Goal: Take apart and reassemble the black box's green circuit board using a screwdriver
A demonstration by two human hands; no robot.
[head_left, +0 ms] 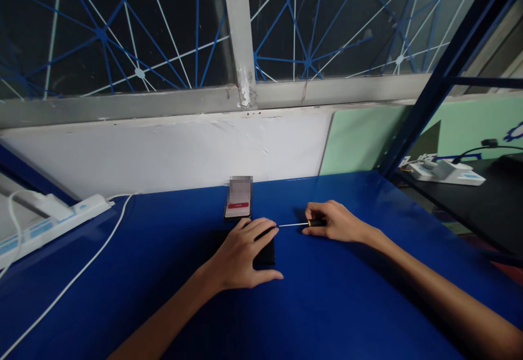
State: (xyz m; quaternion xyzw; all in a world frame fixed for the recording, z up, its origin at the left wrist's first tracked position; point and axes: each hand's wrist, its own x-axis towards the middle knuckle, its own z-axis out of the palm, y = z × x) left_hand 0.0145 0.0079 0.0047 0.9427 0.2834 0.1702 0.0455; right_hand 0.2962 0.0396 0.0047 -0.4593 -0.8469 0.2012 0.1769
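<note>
A dark, box-like object point(265, 255) lies on the blue table, mostly hidden under my left hand point(245, 254). My left hand rests over it with fingers apart and thumb stretched out to the right. A screwdriver point(294, 224) with a thin metal shaft and a black and yellow handle is in my right hand point(333, 221), fingers closed round the handle. The shaft points left, its tip close to my left fingertips and the dark object's far right edge. Whether the tip touches it, I cannot tell. Just behind my left hand stands a phone point(238, 211) with a lit screen, partly pixelated.
A white power strip point(61, 221) lies at the left with a white cable point(96, 256) running across the blue table point(327, 305). Another power strip point(449, 173) sits on a black surface at the right. A blue metal post point(429, 98) rises at the table's right back corner.
</note>
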